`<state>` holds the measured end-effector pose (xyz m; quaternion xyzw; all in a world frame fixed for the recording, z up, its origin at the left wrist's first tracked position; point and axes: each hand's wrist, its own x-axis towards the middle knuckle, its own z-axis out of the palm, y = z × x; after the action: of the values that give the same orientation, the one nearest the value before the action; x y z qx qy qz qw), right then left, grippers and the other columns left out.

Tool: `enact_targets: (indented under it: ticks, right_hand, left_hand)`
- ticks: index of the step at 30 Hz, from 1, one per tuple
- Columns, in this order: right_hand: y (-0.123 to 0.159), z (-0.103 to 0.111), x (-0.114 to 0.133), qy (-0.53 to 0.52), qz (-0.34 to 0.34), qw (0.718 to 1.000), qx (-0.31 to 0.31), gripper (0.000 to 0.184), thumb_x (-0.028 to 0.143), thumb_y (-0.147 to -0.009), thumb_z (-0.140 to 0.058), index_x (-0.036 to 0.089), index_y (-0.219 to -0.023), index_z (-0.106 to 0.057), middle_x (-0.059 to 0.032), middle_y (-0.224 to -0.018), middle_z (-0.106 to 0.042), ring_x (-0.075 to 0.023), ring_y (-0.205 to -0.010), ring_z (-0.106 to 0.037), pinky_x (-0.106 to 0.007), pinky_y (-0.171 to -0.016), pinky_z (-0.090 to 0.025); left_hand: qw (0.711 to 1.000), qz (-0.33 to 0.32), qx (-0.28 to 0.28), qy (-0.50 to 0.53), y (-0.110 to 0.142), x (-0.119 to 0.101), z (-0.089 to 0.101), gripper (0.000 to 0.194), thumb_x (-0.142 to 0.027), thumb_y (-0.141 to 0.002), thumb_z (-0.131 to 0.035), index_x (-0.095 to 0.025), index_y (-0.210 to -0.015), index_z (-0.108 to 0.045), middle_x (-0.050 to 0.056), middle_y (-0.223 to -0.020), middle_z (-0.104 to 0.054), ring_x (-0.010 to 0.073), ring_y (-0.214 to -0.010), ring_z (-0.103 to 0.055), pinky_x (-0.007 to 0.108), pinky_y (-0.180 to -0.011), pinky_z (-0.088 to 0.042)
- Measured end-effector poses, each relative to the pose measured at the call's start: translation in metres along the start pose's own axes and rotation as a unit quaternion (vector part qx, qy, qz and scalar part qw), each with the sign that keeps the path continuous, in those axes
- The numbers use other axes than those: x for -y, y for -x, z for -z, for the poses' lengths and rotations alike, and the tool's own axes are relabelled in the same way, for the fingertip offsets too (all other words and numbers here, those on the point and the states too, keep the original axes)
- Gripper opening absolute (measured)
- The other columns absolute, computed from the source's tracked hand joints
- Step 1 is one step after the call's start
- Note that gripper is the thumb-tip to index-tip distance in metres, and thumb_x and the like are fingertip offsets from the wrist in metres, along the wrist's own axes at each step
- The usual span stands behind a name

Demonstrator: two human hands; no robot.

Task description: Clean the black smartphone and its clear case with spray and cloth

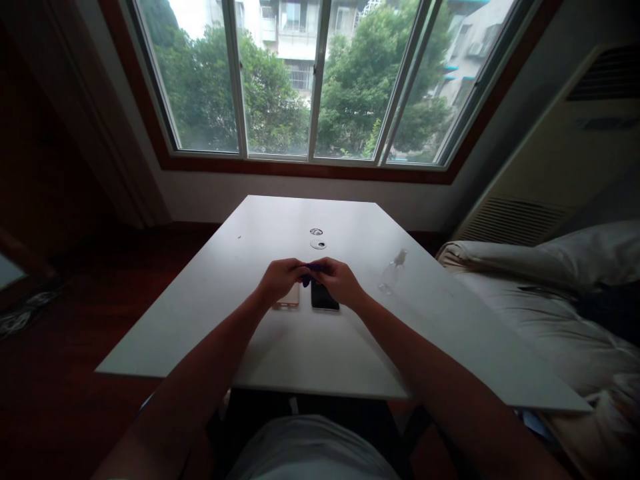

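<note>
Together, left fingers (298,269) and right fingers (326,265) pinch a dark item (307,281), part hanging below.

The black phone (325,301) lies flat, dark glossy face up, its far part hidden from me; just left of the phone, roughly parallel to it, lies a flat pinkish-tan case (289,299), also partly covered; a small dark purple cloth (307,281) is pinched up, bunched and drooping, by the phone's far left side.
</note>
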<state>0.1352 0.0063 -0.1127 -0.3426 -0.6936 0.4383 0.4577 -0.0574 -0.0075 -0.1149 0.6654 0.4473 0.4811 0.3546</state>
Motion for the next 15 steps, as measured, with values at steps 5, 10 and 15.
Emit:
enact_targets:
  ticks: [5,10,15]
  right_hand:
    - [0.002,-0.002,-0.014,-0.059,-0.014,0.998,-0.037,0.032,0.039,-0.077,-0.080,0.016,-0.098,-0.073,-0.0047,-0.086,-0.072,-0.0164,-0.073,-0.063,-0.032,-0.070,-0.051]
    - [0.010,-0.001,-0.023,-0.071,-0.022,0.995,-0.065,0.035,0.043,-0.078,-0.079,0.017,-0.101,-0.074,-0.0062,-0.090,-0.073,-0.0178,-0.077,-0.065,-0.032,-0.070,-0.053]
    - [0.013,-0.002,-0.017,-0.097,-0.029,0.990,-0.098,0.037,0.044,-0.077,-0.079,0.018,-0.102,-0.072,-0.0052,-0.092,-0.072,-0.0181,-0.080,-0.067,-0.032,-0.072,-0.056]
  left_hand:
    - [0.999,-0.008,0.048,-0.008,-0.003,0.003,0.003,0.024,-0.033,-0.092,-0.058,-0.017,-0.097,-0.075,0.002,-0.075,-0.073,0.0140,-0.070,-0.065,0.025,-0.069,-0.050]
    - [0.996,-0.001,-0.027,-0.080,-0.006,0.011,0.004,0.024,-0.042,-0.081,-0.074,-0.018,-0.082,-0.069,0.002,-0.075,-0.071,0.0154,-0.068,-0.063,0.027,-0.066,-0.048]
    - [0.997,-0.010,-0.025,-0.071,-0.008,0.014,0.008,0.028,-0.044,-0.090,-0.063,-0.020,-0.091,-0.076,0.002,-0.072,-0.070,0.0163,-0.066,-0.062,0.028,-0.069,-0.047]
